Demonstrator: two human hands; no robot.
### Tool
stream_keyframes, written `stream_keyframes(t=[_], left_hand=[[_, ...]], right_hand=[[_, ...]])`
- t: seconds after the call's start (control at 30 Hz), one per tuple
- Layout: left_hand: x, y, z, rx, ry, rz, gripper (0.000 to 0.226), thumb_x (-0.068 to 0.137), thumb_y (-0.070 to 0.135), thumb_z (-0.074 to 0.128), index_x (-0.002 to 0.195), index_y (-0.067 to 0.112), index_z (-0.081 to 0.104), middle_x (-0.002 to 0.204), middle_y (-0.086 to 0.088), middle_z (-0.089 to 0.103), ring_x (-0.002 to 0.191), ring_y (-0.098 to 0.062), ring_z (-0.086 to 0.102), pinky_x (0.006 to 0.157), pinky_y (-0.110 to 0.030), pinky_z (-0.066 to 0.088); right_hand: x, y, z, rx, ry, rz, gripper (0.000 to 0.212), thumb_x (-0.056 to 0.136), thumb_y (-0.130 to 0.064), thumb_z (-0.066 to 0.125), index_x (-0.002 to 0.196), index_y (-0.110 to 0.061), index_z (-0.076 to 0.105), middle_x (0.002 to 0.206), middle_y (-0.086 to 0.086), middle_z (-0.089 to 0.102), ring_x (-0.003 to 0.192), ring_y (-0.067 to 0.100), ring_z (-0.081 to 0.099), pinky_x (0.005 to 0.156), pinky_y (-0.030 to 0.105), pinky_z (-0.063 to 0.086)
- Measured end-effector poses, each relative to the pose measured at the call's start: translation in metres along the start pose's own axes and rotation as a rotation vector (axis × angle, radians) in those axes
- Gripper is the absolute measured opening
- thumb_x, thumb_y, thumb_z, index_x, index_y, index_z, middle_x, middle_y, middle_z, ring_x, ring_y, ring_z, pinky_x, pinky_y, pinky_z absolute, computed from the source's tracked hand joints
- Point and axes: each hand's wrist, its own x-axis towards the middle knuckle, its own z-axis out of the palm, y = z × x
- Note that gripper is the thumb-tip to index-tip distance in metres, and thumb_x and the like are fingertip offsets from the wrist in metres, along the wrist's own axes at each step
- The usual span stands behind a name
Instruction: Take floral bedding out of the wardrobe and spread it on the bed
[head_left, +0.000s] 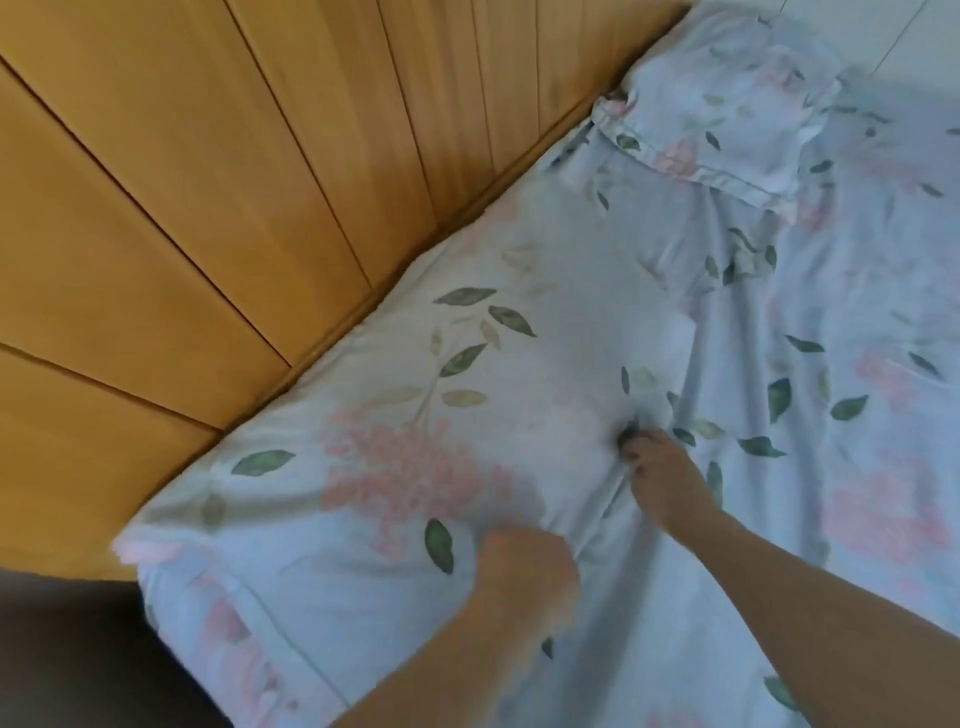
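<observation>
Floral bedding (519, 395) is on the bed, ridged from centre toward one o'clock. Right hand (662, 475) pinches a fold there; left hand (524, 569) bunches cloth in a fist (blurred). Best to draw outward together, low and even, flattening that ridge toward the wooden panelling (208, 182).

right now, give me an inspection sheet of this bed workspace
surface: bed beside the wooden panelling, covered by cloth; bare mattress not visible
job's things: floral bedding lies on the bed, part flat, with creases running up the middle; a folded floral piece rests at the far end
clutter: nothing seen
grips: left hand blurred, fist bunched on the bedding; right hand pinching a fold of the bedding
cables: nothing seen
surroundings: wooden panelling along the bed's left side; dark floor at lower left
</observation>
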Motion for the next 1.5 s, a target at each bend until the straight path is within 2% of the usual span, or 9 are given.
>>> stream_keyframes(t=[0.17,0.33,0.47,0.67,0.77,0.9,1.07,1.23,1.5], left_hand=[[0.068,-0.054,-0.054,0.043,0.538,-0.024,0.041,0.094,0.035,0.037,0.129,0.017,0.048,0.135,-0.009,0.047,0.123,-0.031,0.044,0.099,-0.047,0.038],[0.113,-0.079,-0.048,-0.028,0.357,-0.109,0.055,0.097,0.055,0.016,0.149,0.047,-0.002,0.162,0.009,-0.013,0.148,-0.029,-0.019,0.102,-0.078,-0.009],[0.125,-0.099,-0.038,-0.046,0.244,-0.226,0.058,0.096,0.061,0.015,0.147,0.05,-0.01,0.159,0.013,-0.023,0.146,-0.028,-0.026,0.099,-0.08,-0.009],[0.136,-0.1,-0.039,-0.071,0.16,-0.267,0.059,0.096,0.061,0.017,0.147,0.051,-0.009,0.16,0.015,-0.021,0.147,-0.027,-0.022,0.099,-0.081,-0.006],[0.137,-0.095,-0.04,-0.055,0.138,-0.29,0.059,0.096,0.061,0.018,0.147,0.051,-0.009,0.16,0.015,-0.021,0.147,-0.027,-0.022,0.099,-0.082,-0.005],[0.137,-0.089,-0.041,-0.058,0.121,-0.297,0.058,0.096,0.06,0.018,0.147,0.051,-0.009,0.159,0.015,-0.022,0.147,-0.027,-0.022,0.099,-0.082,-0.005],[0.142,-0.085,-0.032,-0.017,0.115,-0.322,0.059,0.095,0.061,0.016,0.147,0.052,-0.011,0.159,0.015,-0.024,0.146,-0.028,-0.023,0.098,-0.083,-0.005],[0.146,-0.083,-0.027,0.008,0.106,-0.338,0.06,0.095,0.061,0.015,0.147,0.05,-0.012,0.159,0.014,-0.025,0.146,-0.029,-0.023,0.097,-0.083,-0.006],[0.097,-0.068,-0.072,-0.021,0.191,-0.2,0.059,0.099,0.054,0.019,0.153,0.037,0.002,0.164,0.007,-0.005,0.15,-0.028,-0.007,0.109,-0.073,0.003]], right_hand=[[0.05,0.012,-0.024,0.724,0.221,0.64,0.043,0.09,-0.004,0.045,0.133,-0.006,0.047,0.123,0.018,0.058,0.104,0.036,0.059,0.086,0.038,0.048],[0.099,0.002,-0.043,1.033,0.148,0.807,0.021,0.099,-0.003,0.041,0.102,0.011,0.056,0.125,0.026,0.057,0.115,0.036,0.055,0.097,0.035,0.04],[0.116,-0.01,-0.055,1.439,-0.066,0.732,0.024,0.097,-0.015,0.044,0.1,-0.003,0.064,0.078,0.013,0.069,0.076,0.026,0.062,0.079,0.034,0.053],[0.131,0.002,-0.068,1.602,-0.135,0.649,0.033,0.095,-0.021,0.043,0.115,-0.007,0.066,0.114,0.013,0.07,0.105,0.029,0.067,0.089,0.043,0.054],[0.125,0.012,-0.077,1.597,-0.062,0.618,0.02,0.095,-0.016,0.05,0.103,-0.006,0.065,0.096,0.012,0.073,0.083,0.027,0.071,0.069,0.038,0.058],[0.12,0.046,-0.087,1.605,0.235,0.713,0.008,0.087,-0.019,0.063,0.085,-0.011,0.064,0.095,0.006,0.068,0.081,0.025,0.063,0.082,0.044,0.057],[0.129,0.082,-0.081,1.545,0.394,0.715,0.025,0.076,-0.013,0.065,0.1,-0.008,0.067,0.102,0.011,0.068,0.08,0.023,0.066,0.066,0.032,0.057],[0.112,0.069,-0.094,0.956,0.613,0.804,0.043,0.088,-0.009,0.05,0.131,-0.015,0.051,0.114,0.004,0.053,0.107,0.022,0.055,0.099,0.039,0.047],[0.043,0.016,-0.09,0.282,0.287,0.334,0.058,0.093,-0.02,0.044,0.147,-0.007,0.029,0.159,0.01,0.019,0.146,0.026,0.02,0.12,0.041,0.019]])
